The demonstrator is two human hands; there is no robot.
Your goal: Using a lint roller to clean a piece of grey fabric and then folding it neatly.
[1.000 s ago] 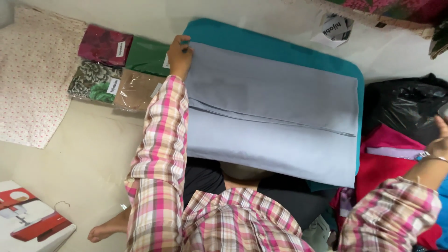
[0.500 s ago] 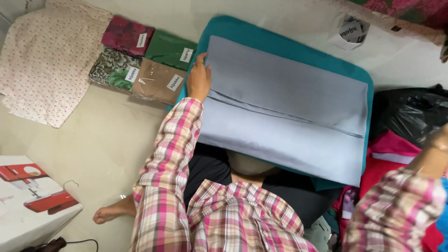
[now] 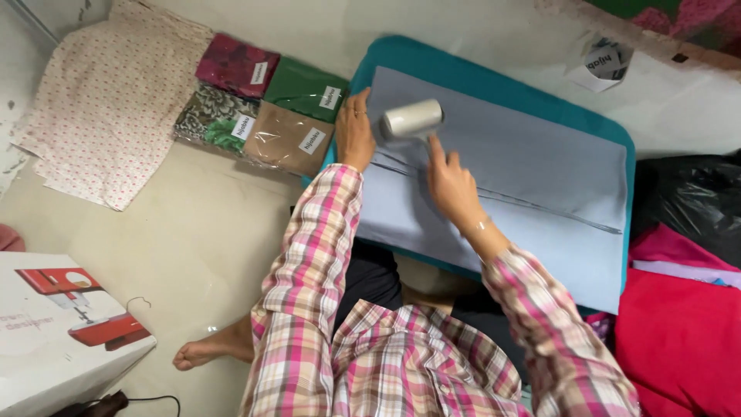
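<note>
A pale blue-grey fabric (image 3: 525, 166) lies spread on a teal padded board (image 3: 432, 58) across my lap. My left hand (image 3: 353, 131) presses flat on the fabric's left edge, fingers apart. My right hand (image 3: 449, 181) holds a white roller (image 3: 411, 120) by its handle, with the roller resting on the fabric near the left hand. A dark seam line runs across the fabric from the hands toward the right.
Several folded fabrics in clear packets (image 3: 262, 108) lie left of the board. A dotted cream cloth (image 3: 108, 116) is spread at far left. A white box with a red sewing machine picture (image 3: 62, 324) sits lower left. Red and pink cloth (image 3: 679, 340) and a black bag (image 3: 695, 193) lie right.
My right hand came in from the far right and now holds the white roller on the fabric beside the left hand. The view has shifted so the board sits further right.
</note>
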